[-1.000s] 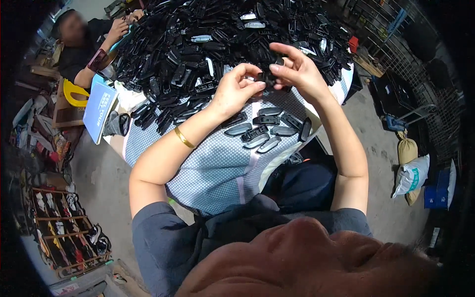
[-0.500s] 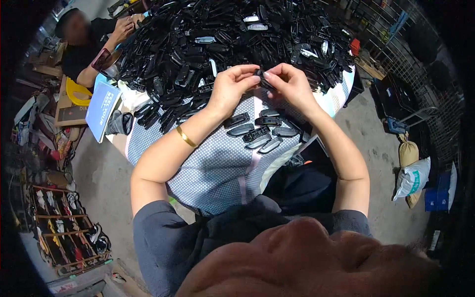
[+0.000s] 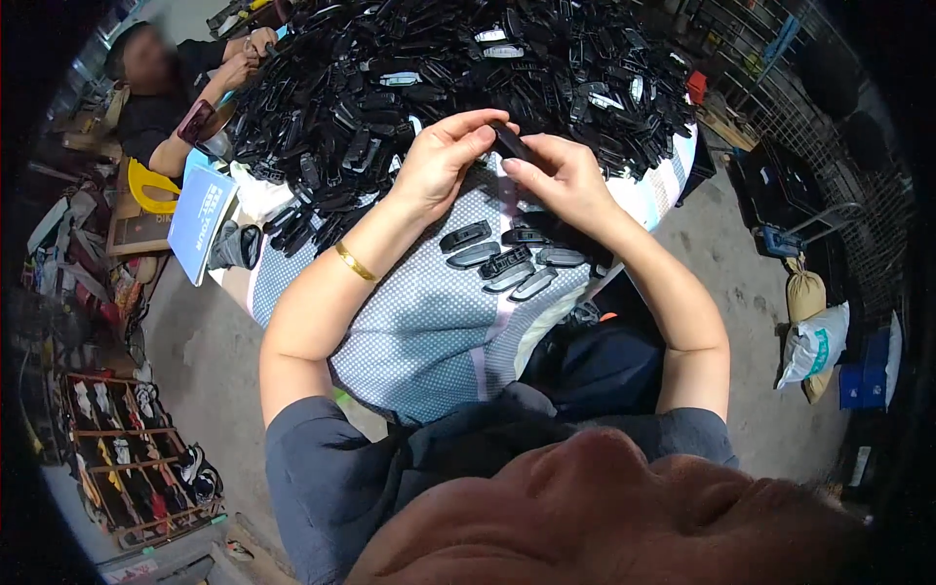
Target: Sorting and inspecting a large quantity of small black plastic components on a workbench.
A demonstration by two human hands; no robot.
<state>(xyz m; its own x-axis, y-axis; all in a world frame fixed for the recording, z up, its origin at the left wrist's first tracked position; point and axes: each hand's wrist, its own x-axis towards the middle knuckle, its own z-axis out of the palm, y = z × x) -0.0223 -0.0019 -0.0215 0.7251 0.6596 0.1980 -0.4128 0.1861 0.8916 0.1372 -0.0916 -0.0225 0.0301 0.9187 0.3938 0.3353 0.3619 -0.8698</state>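
Note:
A slim black elongated plastic piece is up between my hands at the near edge of the pile. My left hand pinches its upper end between thumb and fingertips. On its lower end my right hand is closed, the thumb lying along the side. Just below my right hand, several similar black pieces lie in a loose cluster, a few with a shiny grey face. They rest on a patterned grey-blue cloth that covers the work surface. The exact kind of these pieces cannot be made out.
A large heap of similar black pieces fills the far side. At its left are a blue booklet and a yellow curved object. Another person's hands work at the far left. Sacks stand on the right floor.
My left hand has moved a little left and turned, and my fingers have shifted apart. The black piece, mostly hidden before, now shows more of its length between my hands.

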